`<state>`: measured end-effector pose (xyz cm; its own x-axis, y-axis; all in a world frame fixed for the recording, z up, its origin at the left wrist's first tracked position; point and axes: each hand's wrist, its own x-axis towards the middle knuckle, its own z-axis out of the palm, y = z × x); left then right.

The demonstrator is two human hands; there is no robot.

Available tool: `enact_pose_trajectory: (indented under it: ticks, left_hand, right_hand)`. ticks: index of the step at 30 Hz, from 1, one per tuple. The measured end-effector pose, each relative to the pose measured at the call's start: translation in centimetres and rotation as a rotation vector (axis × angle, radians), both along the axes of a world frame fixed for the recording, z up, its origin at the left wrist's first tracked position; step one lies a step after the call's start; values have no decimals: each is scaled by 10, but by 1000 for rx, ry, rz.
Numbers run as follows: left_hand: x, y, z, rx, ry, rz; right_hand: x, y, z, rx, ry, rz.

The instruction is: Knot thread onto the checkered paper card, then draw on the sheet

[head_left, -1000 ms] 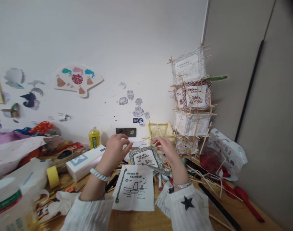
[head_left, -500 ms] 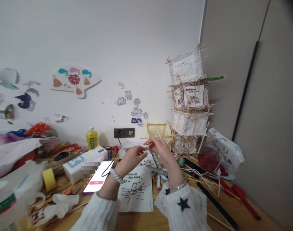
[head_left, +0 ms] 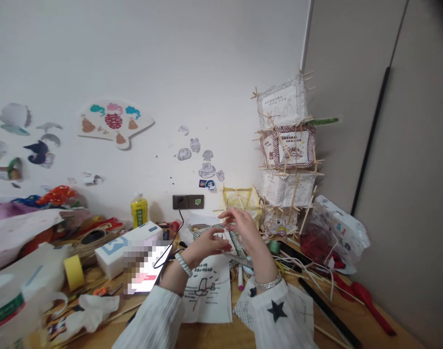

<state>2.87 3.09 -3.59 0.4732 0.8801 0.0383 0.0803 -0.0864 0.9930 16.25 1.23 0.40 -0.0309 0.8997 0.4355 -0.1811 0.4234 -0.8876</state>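
Wall (head_left: 207, 58): fan (head_left: 114, 121) on the left, socket (head_left: 188, 201) low in the middle.
Drawing (head_left: 207, 303): flat on the table (head_left: 207, 335), front middle.
Left hand (head_left: 206, 245): above the drawing's far end.
Right hand (head_left: 241, 224): to the right of the left hand, farther back.
Phone (head_left: 158, 265): left of the drawing, just before the box (head_left: 116, 252).
Box: tape (head_left: 73, 271) to its left, bottle (head_left: 139, 211) behind it.
Jar (head_left: 5, 310): front left corner.
Marker (head_left: 240, 278): right of the drawing, scissors (head_left: 239, 260) behind it.
Lanterns (head_left: 294, 147): stacked at right rear, before the wall.

Head view, one: worn on the head, looking forward and slightly down over the counter (head_left: 214, 335). Sleeves (head_left: 277, 322) are filling the near edge; fingers (head_left: 216, 246) are sitting close, below centre. Wall (head_left: 192, 58) is facing the lens behind; grey panel (head_left: 345, 97) is bounding the right.
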Motion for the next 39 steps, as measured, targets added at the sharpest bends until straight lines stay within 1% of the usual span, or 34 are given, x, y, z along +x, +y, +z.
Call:
enact_pose_trajectory:
  ticks: [2, 4, 7, 9, 11, 13, 15, 17, 19, 21, 22, 24, 27, 29, 31, 32, 34, 37, 39]
  left_hand:
    - [1, -3, 3, -38, -106, 0]
    - [1, -6, 8, -28, -165, 49]
    - [-4, -11, 20, 33, -116, 132]
    - [-7, -14, 27, 127, -4, 182]
    - [-10, -17, 32, 283, 127, 227]
    - [-10, -20, 36, 457, 231, 244]
    - [-8, -25, 40, 580, 266, 238]
    - [-5, -30, 44, 625, 227, 224]
    - [-1, -35, 47, 601, 155, 212]
    - [2, -37, 48, 521, 85, 216]
    - [3, -38, 49, 471, 53, 225]
    - [3, -37, 49, 388, -14, 260]
    - [1, -36, 48, 308, -160, 316]
    - [-1, -35, 47, 269, -285, 307]
    - [-3, -34, 45, 229, -372, 270]
    - [-3, -33, 44, 212, -379, 257]
    - [-2, -31, 42, 201, -330, 265]
    - [1, -27, 40, 257, -210, 354]
    - [3, -26, 39, 297, -191, 413]
  right_hand:
    - [3, 2, 0, 12, 34, -33]
    - [7, 5, 0, 6, 102, -70]
    - [18, 10, 0, -36, 250, -127]
    - [25, 12, 1, -63, 332, -159]
    - [30, 12, 1, -80, 376, -186]
    - [33, 12, 0, -95, 374, -194]
    - [33, 12, -2, -99, 342, -156]
    - [28, 12, -4, -72, 321, -68]
    - [20, 12, -7, -25, 327, 53]
    - [10, 13, -9, -1, 333, 161]
    - [5, 13, -10, -6, 329, 191]
    - [-3, 14, -12, -28, 318, 190]
    - [-9, 16, -13, -32, 328, 125]
    - [-9, 16, -13, -26, 351, 129]
    - [-6, 16, -13, -21, 368, 174]
    - [-5, 16, -13, -18, 365, 200]
    - [-3, 15, -13, -12, 339, 243]
    - [-2, 14, -13, -21, 302, 267]
    - [-2, 13, -13, -31, 294, 249]
